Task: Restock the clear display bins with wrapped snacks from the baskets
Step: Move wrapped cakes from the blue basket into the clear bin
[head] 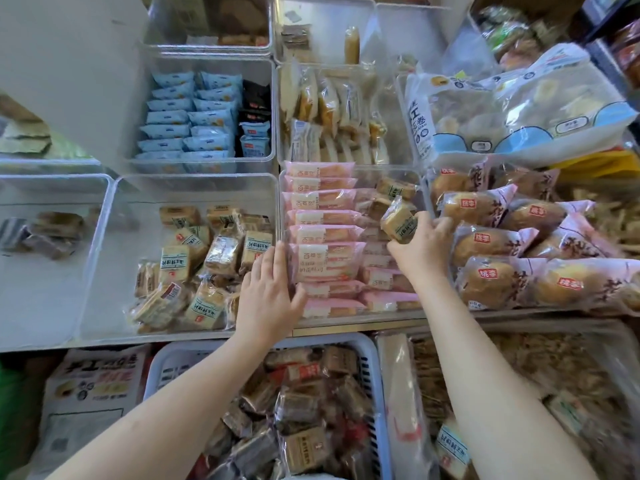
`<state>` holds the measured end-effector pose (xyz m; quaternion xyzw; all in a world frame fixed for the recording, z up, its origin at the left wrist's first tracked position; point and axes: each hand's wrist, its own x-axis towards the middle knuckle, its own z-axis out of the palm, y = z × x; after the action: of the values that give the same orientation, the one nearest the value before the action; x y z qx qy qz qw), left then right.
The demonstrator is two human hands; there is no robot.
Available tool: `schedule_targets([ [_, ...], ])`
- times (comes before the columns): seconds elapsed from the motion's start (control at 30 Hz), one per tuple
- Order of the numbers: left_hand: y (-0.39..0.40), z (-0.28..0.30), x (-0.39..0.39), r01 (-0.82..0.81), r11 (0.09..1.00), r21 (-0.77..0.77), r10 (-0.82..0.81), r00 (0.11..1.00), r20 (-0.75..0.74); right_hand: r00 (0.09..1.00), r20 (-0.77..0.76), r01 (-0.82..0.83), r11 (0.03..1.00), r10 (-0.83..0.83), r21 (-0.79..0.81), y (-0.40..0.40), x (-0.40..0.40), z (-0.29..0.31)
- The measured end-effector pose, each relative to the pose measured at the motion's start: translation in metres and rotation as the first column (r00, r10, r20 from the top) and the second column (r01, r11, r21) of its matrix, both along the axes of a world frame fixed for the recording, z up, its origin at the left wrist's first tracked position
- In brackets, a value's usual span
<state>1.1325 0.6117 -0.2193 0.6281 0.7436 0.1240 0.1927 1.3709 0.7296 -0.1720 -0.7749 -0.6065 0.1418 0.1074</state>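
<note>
Evidently tidying: the left hand [268, 292] lies flat, steadying the pink-wrapped cake stack [323, 237] upright, while the right hand [420, 242] grips a clear-wrapped tan cake [398, 221] over the same clear plastic bin [353, 318].

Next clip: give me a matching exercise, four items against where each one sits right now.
Items:
1. pink packs
2. blue packs
3. brown cake
4. dark snacks

Places:
A. in the right hand
B. white basket, front
C. bin at upper left
D. stacked against the left hand

Pairs: 1-D, 2-C, 3-A, 4-B
</note>
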Motion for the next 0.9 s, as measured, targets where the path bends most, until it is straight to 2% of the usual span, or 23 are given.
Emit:
schedule_targets([
  [0.07, -0.001, 0.004, -0.001, 0.002, 0.999, 0.036, -0.003, 0.999, 0.035, 0.992, -0.118, 0.039, 0.998, -0.032, 0.056, -0.022, -0.005, 0.022],
  [0.13, -0.007, 0.014, -0.003, 0.019, 0.995, 0.099, -0.026, 0.997, 0.072, 0.971, -0.236, -0.03, 0.998, 0.041, 0.048, -0.046, -0.018, 0.042],
  [0.23, -0.019, 0.036, -0.014, 0.039, 0.979, 0.199, -0.066, 0.989, 0.134, 0.904, -0.336, -0.301, 0.951, 0.263, -0.065, -0.075, -0.05, 0.063],
  [0.33, -0.029, 0.048, -0.041, 0.184, 0.927, 0.326, -0.191, 0.981, -0.009, 0.802, -0.363, -0.553, 0.819, 0.474, -0.153, -0.088, -0.09, 0.065],
  [0.4, -0.033, 0.052, -0.065, 0.3, 0.913, 0.279, -0.275, 0.953, -0.124, 0.748, -0.339, -0.646, 0.744, 0.571, -0.172, -0.093, -0.116, 0.06],
  [0.5, -0.044, 0.053, -0.095, 0.342, 0.922, 0.18, -0.325, 0.938, -0.119, 0.68, -0.332, -0.723, 0.673, 0.654, -0.156, -0.098, -0.148, 0.049],
  [0.6, -0.047, 0.044, -0.123, 0.213, 0.961, 0.175, -0.204, 0.977, -0.069, 0.686, -0.365, -0.704, 0.701, 0.629, -0.114, -0.103, -0.167, 0.041],
  [0.67, -0.044, 0.035, -0.141, 0.03, 0.983, 0.183, -0.029, 1.0, -0.011, 0.741, -0.325, -0.652, 0.746, 0.587, -0.138, -0.105, -0.171, 0.034],
  [0.77, -0.033, 0.02, -0.161, -0.247, 0.963, 0.109, 0.245, 0.969, 0.029, 0.801, -0.302, -0.581, 0.791, 0.516, -0.189, -0.11, -0.165, 0.025],
  [0.83, -0.028, 0.016, -0.158, -0.303, 0.952, 0.037, 0.305, 0.951, -0.051, 0.81, -0.312, -0.564, 0.804, 0.496, -0.188, -0.112, -0.158, 0.022],
  [0.9, -0.026, 0.018, -0.137, -0.273, 0.961, 0.047, 0.275, 0.961, -0.036, 0.816, -0.306, -0.546, 0.828, 0.491, -0.128, -0.111, -0.15, 0.02],
])
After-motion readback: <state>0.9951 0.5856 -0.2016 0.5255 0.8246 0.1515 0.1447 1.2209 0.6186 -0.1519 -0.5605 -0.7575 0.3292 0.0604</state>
